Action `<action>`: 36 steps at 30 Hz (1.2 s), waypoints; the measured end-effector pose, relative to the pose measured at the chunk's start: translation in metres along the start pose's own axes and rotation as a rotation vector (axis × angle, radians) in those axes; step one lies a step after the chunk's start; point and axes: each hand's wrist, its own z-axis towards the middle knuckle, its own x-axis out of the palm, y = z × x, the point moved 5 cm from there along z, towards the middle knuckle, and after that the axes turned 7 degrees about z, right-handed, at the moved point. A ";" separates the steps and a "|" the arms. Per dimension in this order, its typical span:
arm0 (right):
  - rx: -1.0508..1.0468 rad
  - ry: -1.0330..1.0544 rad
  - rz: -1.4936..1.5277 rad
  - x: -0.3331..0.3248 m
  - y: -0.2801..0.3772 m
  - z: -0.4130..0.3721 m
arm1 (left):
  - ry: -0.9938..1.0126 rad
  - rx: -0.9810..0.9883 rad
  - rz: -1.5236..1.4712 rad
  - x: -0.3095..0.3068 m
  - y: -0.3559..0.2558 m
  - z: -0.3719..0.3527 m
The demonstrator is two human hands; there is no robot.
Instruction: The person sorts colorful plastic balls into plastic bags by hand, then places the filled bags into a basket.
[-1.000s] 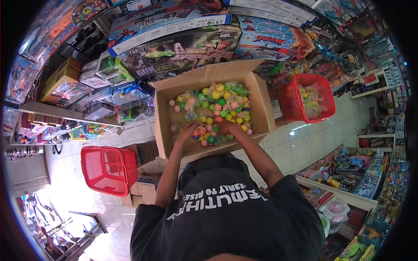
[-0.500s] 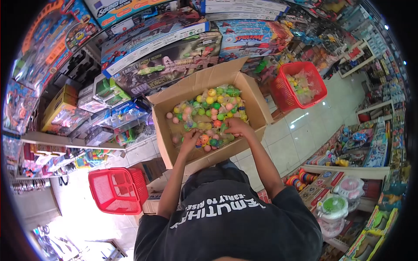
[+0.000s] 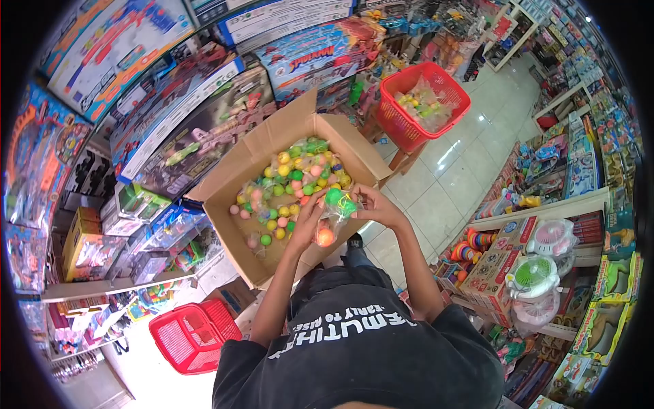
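Observation:
A clear plastic bag of small balls (image 3: pixel 330 221), green at the top and orange at the bottom, is held up between my two hands over the near edge of the cardboard box (image 3: pixel 225 235). My left hand (image 3: pixel 308 222) grips the bag's left side, fingers curled. On the other side my right hand (image 3: pixel 379 207) pinches its upper right part, where a yellow string-like piece shows. Inside the box lie many bagged colored balls (image 3: pixel 283 178), in yellow, green, pink and orange.
A red basket (image 3: pixel 393 117) with more bagged balls rests on a wooden stool (image 3: pixel 407 161) at the right. Another red basket (image 3: pixel 216 324) is at lower left. Boxed toys (image 3: pixel 310 58) line the shelves behind the box, and toy fans (image 3: pixel 533 276) sit on the right shelf.
My hands have risen out of the box toward me, lifting a bag of balls. The head view has turned right, so the box and right basket appear further left.

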 end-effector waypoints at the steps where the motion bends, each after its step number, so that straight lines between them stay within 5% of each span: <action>1: -0.014 0.022 -0.021 -0.004 0.004 -0.004 | 0.017 0.037 -0.008 0.010 -0.010 0.004; 7: -0.035 0.049 -0.167 -0.049 0.027 -0.026 | 0.152 -0.072 0.078 0.062 -0.012 0.042; 15: -0.120 -0.211 -0.082 -0.145 0.055 -0.065 | 0.162 -0.118 -0.063 0.157 -0.001 0.103; 23: -0.185 -0.182 -0.118 -0.195 0.081 -0.109 | 0.037 -0.135 -0.265 0.231 0.013 0.151; 36: -0.362 -0.427 0.057 -0.262 0.083 -0.116 | 0.169 -0.117 -0.317 0.275 0.006 0.199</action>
